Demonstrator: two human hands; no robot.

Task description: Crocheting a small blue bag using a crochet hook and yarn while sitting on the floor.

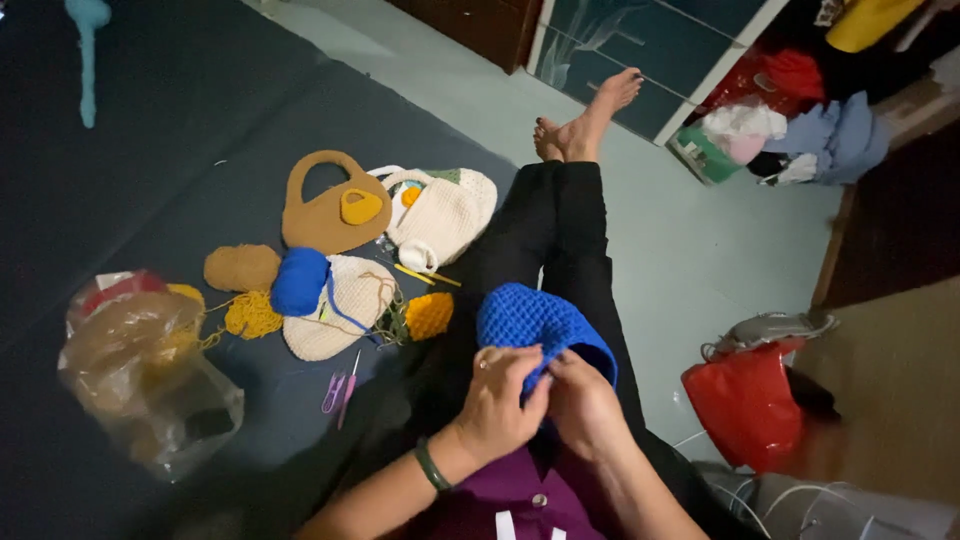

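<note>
This looks like a room in a home, used for crochet on the floor: a dark mat point(150, 130) over pale flooring point(700, 250), a cabinet with dark glass-like doors point(640, 50), a heap of clothes point(800, 130) in what may be an open wardrobe, and yarn balls point(298, 281) and crocheted bags point(330, 205) scattered about

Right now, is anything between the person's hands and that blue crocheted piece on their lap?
Nothing visible is. The left hand and the right hand both already grip the near edge of the blue crocheted piece, which lies on the person's black trousers. The blue yarn ball lies apart on the mat.
</note>
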